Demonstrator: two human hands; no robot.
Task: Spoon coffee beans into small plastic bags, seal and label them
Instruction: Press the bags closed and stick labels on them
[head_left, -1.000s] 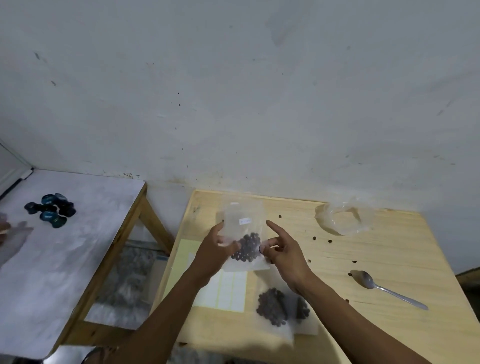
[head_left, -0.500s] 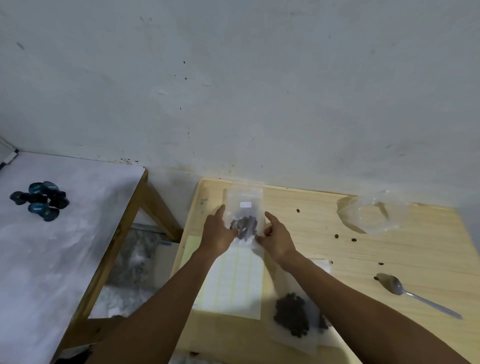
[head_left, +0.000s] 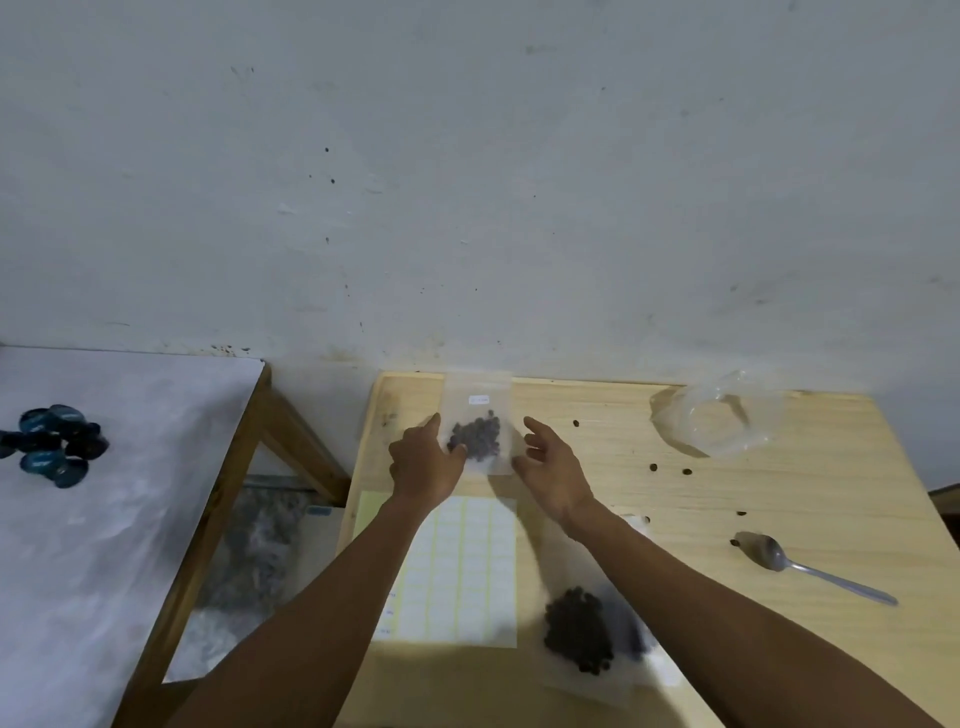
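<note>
Small clear plastic bag of dark coffee beans (head_left: 478, 430), labelled, lying at 11 o'clock on pale wooden desk (head_left: 779, 493) | left hand (head_left: 423, 465) grip pinching bag edge, steadying it | right hand (head_left: 551, 467) grip open, touching nothing | likely setting the finished bag aside.

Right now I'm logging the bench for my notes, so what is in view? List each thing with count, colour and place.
labelled bag of beans: one, clear with dark beans and a white label, far edge of the wooden table, between both hands
filled bags: at least two overlapping, clear with dark beans, near edge
label sheet: one, white on yellow backing, under the forearms
large empty bag: one, clear, far right
spoon: one, metal, right side
loose beans: several, dark, scattered right
wooden table: one, pale
side table: one, white top, left
capsules: a cluster, blue-black, on side table
left hand: touching the bag's left edge
right hand: open, beside the bag
</note>
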